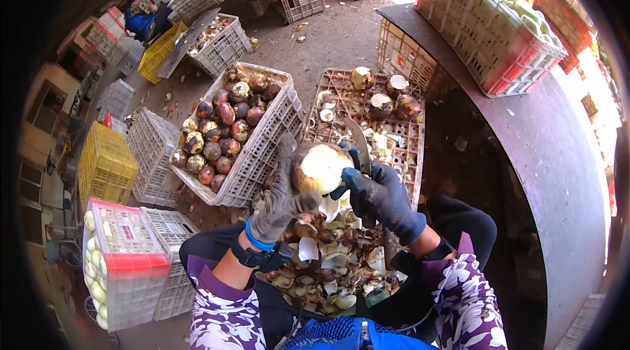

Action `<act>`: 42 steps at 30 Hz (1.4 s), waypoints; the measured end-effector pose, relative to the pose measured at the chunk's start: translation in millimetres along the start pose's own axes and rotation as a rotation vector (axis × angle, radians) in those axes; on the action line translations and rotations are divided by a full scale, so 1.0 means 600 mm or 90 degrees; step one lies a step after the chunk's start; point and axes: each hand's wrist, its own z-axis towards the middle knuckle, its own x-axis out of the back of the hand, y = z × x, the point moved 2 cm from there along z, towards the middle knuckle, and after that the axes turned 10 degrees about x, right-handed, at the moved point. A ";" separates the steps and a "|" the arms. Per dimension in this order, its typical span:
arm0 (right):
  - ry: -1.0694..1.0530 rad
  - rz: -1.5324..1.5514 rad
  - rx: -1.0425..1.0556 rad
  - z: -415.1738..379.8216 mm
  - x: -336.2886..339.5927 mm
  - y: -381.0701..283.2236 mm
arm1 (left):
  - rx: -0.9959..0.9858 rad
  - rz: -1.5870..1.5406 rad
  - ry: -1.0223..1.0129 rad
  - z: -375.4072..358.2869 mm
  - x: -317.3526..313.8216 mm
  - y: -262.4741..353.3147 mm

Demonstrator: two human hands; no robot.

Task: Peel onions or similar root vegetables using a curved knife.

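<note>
My left hand [279, 196], in a grey work glove, is wrapped around the left side of a partly peeled coconut [324, 169]. Its top and right side show pale flesh, while brown skin remains on the left. In my right hand [384, 196], gloved in dark blue, is a knife with a curved blade [358, 141] pointing up and away. The right fingers are right at the coconut's edge. Below both hands, between my knees, lies a heap of white and brown peelings [335, 261].
A white crate [279, 128] of unpeeled coconuts [225, 113] stands ahead left. Several partly peeled coconuts [380, 106] sit on an upturned crate [415, 153] ahead. On the dark bench [518, 136] at right stands a crate of pale coconuts [482, 25]; another full crate [134, 278] is at left.
</note>
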 end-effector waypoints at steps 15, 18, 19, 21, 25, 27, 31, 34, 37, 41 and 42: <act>-0.107 -0.330 0.331 0.007 0.008 0.061 | 0.161 -0.170 0.162 -0.013 -0.013 -0.008; -0.137 -0.367 0.323 0.005 0.014 0.062 | 0.157 -0.151 0.162 -0.015 -0.014 -0.011; -0.144 -0.388 0.318 0.003 0.015 0.059 | 0.159 -0.152 0.161 -0.017 -0.015 -0.011; -0.154 -0.430 0.309 0.000 0.017 0.052 | 0.163 -0.156 0.156 -0.019 -0.020 -0.010; -0.117 -0.411 0.351 -0.002 0.022 0.059 | 0.176 -0.153 0.154 -0.022 -0.029 -0.006; -0.112 -0.427 0.306 -0.011 0.021 0.041 | 0.174 -0.145 0.141 -0.018 -0.029 -0.005; -0.108 -0.336 0.280 -0.013 0.030 0.049 | 0.215 -0.161 0.088 -0.017 -0.015 -0.015; -0.093 -0.257 0.190 -0.010 0.044 0.061 | 0.260 -0.164 0.031 -0.012 -0.001 -0.005; -0.070 -0.227 0.104 -0.010 0.044 0.064 | 0.271 -0.133 0.000 -0.008 0.009 0.002; 0.001 -0.084 0.001 -0.010 0.027 0.050 | 0.251 -0.149 0.041 -0.003 0.019 -0.022; 0.021 -0.066 -0.003 -0.010 0.024 0.047 | 0.243 -0.157 0.066 -0.002 0.019 -0.024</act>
